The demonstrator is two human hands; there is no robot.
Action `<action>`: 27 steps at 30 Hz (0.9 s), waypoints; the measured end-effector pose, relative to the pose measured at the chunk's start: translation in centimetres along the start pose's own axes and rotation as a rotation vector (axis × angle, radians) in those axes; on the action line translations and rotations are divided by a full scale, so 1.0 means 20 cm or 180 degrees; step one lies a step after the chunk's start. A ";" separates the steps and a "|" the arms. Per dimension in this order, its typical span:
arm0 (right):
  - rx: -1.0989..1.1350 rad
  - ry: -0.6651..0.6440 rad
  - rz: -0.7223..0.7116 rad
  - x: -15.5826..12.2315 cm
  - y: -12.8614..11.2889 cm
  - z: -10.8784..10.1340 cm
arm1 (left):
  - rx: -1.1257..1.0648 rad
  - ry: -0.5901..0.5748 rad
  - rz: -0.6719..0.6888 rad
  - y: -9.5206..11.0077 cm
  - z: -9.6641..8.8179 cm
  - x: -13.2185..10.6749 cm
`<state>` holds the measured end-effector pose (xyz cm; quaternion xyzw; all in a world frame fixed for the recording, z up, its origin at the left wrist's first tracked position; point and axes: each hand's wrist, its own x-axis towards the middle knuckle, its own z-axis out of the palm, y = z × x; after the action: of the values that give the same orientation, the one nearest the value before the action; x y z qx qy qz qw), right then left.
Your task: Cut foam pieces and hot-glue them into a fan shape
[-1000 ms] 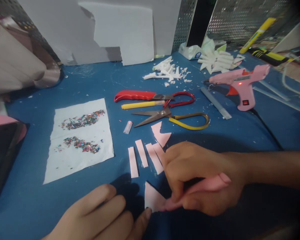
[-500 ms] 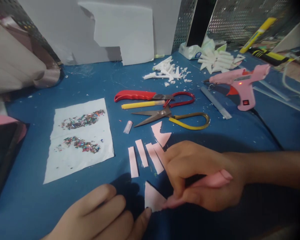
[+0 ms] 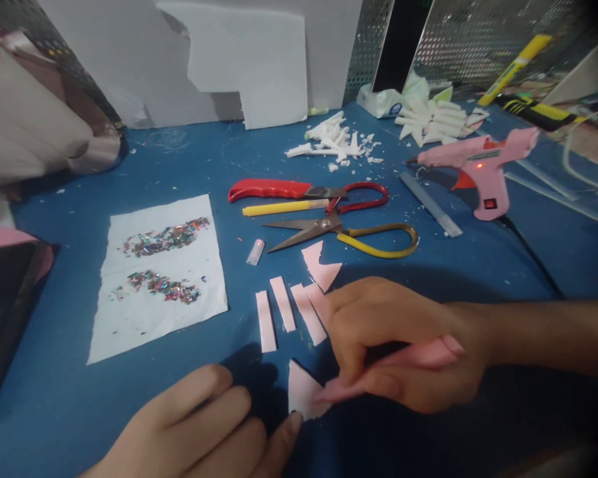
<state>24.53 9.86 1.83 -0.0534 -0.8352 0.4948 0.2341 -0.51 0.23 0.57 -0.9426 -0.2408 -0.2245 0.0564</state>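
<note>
My right hand [image 3: 403,338] is closed around a long pink pen-like tool [image 3: 428,355], whose exact kind I cannot make out. Its narrow front end lies over a pink triangular piece [image 3: 303,392] of thin sheet on the table. With fingers curled, my left hand [image 3: 204,425] presses its thumb on the lower edge of that piece. Above it lie several pink strips [image 3: 266,322], side by side. One is partly hidden behind my right hand. A notched pink scrap [image 3: 321,267] rests just beyond the strips.
Scissors [image 3: 323,229], a red-handled cutter [image 3: 269,190] and a yellow pen [image 3: 279,208] lie beyond the strips. White paper [image 3: 99,318] with glitter bits is on the left. A pink glue gun [image 3: 493,172] with a lit light stands right, its cord trailing down. White scraps [image 3: 333,143] lie behind.
My right hand has shifted slightly up and left, bringing the pink tool's front end further over the triangular piece. My left hand has hardly moved.
</note>
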 end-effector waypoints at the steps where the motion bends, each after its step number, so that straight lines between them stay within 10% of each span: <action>1: -0.0001 0.0026 0.0002 0.00 0.00 0.00 | -0.0014 0.0016 -0.0018 0.00 0.00 0.00; 27: 0.0034 -0.0015 0.0139 0.02 0.00 -0.01 | -0.0044 0.0049 0.0001 0.00 0.00 0.02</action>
<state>24.36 10.10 2.09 -0.0693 -0.8317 0.5043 0.2216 -0.26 0.36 0.77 -0.9412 -0.2387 -0.2334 0.0517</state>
